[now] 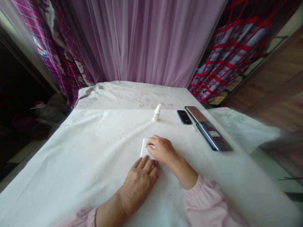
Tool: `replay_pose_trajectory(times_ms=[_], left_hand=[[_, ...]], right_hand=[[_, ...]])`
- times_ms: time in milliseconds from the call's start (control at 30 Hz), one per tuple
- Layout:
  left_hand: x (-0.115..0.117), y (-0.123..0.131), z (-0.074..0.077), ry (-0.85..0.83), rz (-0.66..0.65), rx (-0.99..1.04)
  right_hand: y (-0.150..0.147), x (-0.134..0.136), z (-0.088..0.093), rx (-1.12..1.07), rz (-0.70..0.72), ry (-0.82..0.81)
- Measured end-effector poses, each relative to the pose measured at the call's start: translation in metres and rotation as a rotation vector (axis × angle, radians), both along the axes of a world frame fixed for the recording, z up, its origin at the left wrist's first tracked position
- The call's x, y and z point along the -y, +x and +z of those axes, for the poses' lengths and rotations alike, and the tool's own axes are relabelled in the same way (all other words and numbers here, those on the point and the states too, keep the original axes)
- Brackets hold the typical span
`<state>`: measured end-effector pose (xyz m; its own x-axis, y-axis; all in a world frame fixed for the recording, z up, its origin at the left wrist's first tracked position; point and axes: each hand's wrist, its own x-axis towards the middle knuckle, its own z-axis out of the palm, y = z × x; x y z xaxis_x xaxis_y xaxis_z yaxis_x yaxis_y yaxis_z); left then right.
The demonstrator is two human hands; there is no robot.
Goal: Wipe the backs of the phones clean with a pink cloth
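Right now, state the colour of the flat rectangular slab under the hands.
The slab is white, clearest in the head view.

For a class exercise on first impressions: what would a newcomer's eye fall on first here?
Near centre, the right hand holds a thin pink stick over a white slab; the left hand touches its near side. Beyond them stands a white bottle, phones to its right. Purple curtains hang behind.
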<state>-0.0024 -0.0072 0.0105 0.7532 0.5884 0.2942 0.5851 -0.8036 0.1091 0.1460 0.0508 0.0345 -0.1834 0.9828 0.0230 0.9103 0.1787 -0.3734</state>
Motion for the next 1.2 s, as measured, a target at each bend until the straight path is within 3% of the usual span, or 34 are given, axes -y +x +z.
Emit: replay_pose_trajectory(times_ms=[1200], left_hand=[[-0.0003,0.0001,-0.0029,0.010,-0.002,0.000]], right_hand=[[0.0009,-0.0025,-0.0093,0.002,-0.031,0.056]])
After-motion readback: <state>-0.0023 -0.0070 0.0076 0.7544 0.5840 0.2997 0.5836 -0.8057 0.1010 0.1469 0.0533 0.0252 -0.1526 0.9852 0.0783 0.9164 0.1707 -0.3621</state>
